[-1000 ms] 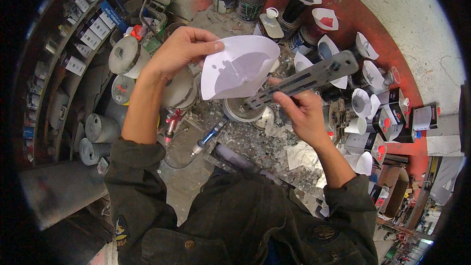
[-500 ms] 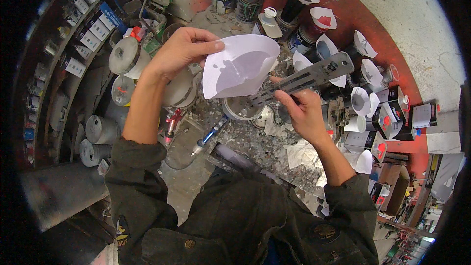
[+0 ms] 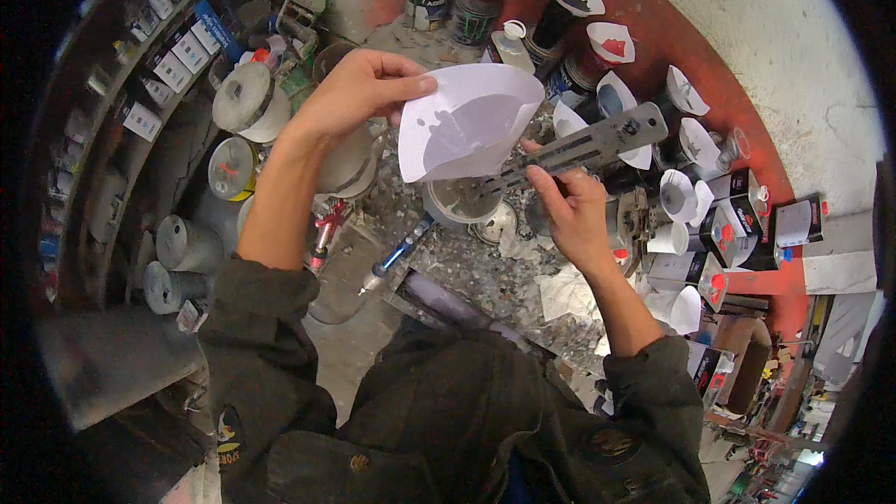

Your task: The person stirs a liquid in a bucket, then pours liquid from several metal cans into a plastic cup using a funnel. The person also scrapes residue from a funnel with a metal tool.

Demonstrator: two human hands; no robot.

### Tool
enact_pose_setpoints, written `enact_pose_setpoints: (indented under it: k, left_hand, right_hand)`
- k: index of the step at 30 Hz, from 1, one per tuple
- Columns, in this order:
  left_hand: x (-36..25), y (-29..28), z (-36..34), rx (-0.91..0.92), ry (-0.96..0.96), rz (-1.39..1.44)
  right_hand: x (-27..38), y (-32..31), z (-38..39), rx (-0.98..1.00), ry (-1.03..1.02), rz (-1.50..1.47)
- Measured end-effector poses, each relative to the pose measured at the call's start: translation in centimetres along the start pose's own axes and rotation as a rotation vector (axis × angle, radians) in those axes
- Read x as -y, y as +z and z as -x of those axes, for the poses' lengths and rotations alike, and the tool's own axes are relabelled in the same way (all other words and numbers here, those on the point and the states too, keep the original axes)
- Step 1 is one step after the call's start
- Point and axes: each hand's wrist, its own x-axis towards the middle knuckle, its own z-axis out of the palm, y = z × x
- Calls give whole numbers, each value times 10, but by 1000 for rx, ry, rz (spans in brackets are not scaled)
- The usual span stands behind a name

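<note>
My left hand (image 3: 353, 101) pinches the rim of a white paper paint strainer (image 3: 478, 117) between thumb and fingers. A grey wet stain spreads over the strainer, which is tilted above a clear plastic mixing cup (image 3: 459, 213). Closed around a slotted grey mixing stick (image 3: 611, 137) is my right hand (image 3: 577, 217), just right of the cup. The stick slants down to the left, its lower end at the cup's mouth. Because the strainer covers the back of the cup, I cannot make out how much is inside.
On the bench (image 3: 485, 294), blotched with dried paint, lie a blue-handled spray gun (image 3: 397, 254), a red one (image 3: 326, 231) and a crumpled paper (image 3: 567, 297). Cups topped with paper strainers (image 3: 611, 43) line the red wall. Lidded tubs (image 3: 250, 103) stand left, beside curved shelves of boxes (image 3: 173, 72).
The strainer in my left hand has shifted slightly to the right over the cup. My right hand keeps its grip on the mixing stick, nearly still. The whole view has turned a little.
</note>
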Motion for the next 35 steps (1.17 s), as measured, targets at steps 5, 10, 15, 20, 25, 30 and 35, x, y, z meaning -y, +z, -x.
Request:
enact_pose_setpoints:
  k: [5,10,15,20,25,30,35]
  left_hand:
    - [-1,-3,8,-51,60,-3]
    - [0,-6,11,-63,114,44]
    - [-4,-6,20,-84,152,71]
    - [0,-6,20,-62,152,120]
    - [8,-8,18,-61,152,131]
    - [2,-8,15,-31,129,115]
    - [4,-13,11,-19,109,132]
  right_hand:
    - [11,-15,11,-154,75,-309]
    - [54,-57,18,-370,-174,-106]
    - [76,-87,22,-429,-293,-140]
    - [81,-92,25,-458,-312,-158]
    - [83,-89,27,-447,-295,-139]
    - [79,-89,29,-480,-311,-90]
    - [75,-83,37,-473,-269,-119]
